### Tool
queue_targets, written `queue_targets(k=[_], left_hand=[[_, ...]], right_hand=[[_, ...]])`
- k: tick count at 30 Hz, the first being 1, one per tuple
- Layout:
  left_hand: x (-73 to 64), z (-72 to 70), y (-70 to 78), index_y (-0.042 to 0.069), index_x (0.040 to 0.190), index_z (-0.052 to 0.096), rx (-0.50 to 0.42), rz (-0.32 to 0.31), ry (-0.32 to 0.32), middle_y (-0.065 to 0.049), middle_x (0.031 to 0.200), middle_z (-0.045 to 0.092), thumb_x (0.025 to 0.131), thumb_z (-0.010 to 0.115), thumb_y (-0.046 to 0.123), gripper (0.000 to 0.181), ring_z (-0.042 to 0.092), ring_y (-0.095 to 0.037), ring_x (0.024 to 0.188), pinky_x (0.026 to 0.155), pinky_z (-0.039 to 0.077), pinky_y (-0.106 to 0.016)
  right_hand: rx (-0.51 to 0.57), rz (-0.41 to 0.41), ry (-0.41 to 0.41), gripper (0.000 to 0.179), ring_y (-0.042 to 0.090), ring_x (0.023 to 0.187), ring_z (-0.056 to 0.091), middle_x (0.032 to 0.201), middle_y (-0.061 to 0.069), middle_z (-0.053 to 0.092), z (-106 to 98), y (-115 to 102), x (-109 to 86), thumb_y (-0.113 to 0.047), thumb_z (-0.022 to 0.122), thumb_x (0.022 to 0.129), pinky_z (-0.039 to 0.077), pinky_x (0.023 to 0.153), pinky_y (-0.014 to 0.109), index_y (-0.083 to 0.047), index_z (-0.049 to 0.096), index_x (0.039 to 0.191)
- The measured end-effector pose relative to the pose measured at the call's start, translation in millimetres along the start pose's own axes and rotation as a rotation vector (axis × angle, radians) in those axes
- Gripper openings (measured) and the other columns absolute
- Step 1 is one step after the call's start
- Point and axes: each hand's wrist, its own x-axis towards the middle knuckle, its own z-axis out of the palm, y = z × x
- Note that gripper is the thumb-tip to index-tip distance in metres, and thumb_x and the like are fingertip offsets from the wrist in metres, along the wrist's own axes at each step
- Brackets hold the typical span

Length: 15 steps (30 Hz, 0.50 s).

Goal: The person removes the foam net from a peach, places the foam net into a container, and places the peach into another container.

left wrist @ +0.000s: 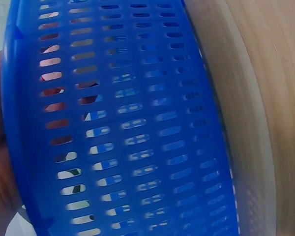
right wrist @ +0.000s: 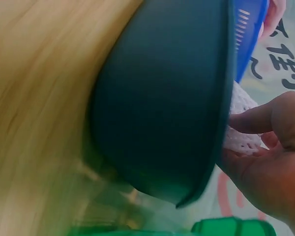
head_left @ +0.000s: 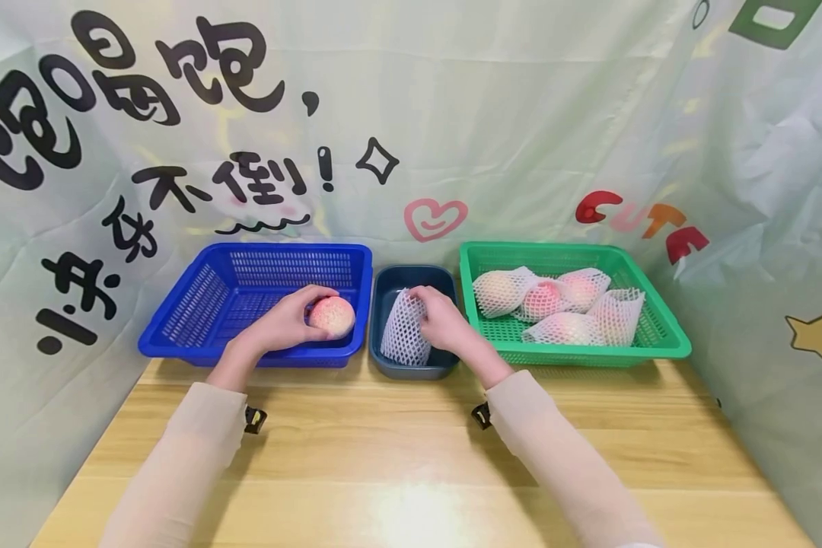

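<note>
A bare peach point(head_left: 332, 317), pink and pale yellow, is gripped by my left hand point(head_left: 289, 320) over the right part of the blue basket point(head_left: 205, 304). My right hand point(head_left: 442, 318) pinches a white foam net sleeve point(head_left: 404, 331) in the small dark teal bin point(head_left: 418, 373) between the two baskets. Through the slots of the blue basket wall point(left wrist: 128, 123), the left wrist view gives glimpses of pink; most of that hand is hidden. From the right wrist, the bin's side covers much of the net sleeve point(right wrist: 243, 142), with the thumb and fingers on it.
At the right stands a green basket point(head_left: 507, 354) with several net-wrapped peaches point(head_left: 568, 293) lying in it. All three containers stand side by side on a wooden table point(head_left: 356, 449), in front of a printed cloth backdrop point(head_left: 520, 114).
</note>
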Motion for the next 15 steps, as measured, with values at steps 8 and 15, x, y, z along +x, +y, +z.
queue_targets(k=[8,15], left_hand=[[1.9,3.7,-7.9,0.002,0.138,0.057,-0.043,-0.045,-0.052,-0.018,0.132,0.064,0.080,0.088,0.007,0.066,0.061,-0.033,0.118,0.100,0.050,-0.053],[2.8,3.7,-11.7,0.003,0.136,0.059,-0.038,-0.065,-0.091,-0.017,0.129,0.066,0.078,0.086,0.005,0.064,0.063,-0.031,0.115,0.097,0.052,-0.050]], right_hand=[[-0.040,0.098,0.020,0.069,0.038,0.134,0.051,0.147,0.024,0.047,20,7,15.2,0.015,0.054,0.089,0.046,0.110,0.047,-0.002,0.042,0.154],[-0.079,0.182,0.066,0.085,0.041,0.150,0.031,0.164,0.022,0.029,33,18,22.6,0.005,0.066,0.093,0.031,0.122,0.049,-0.003,0.021,0.164]])
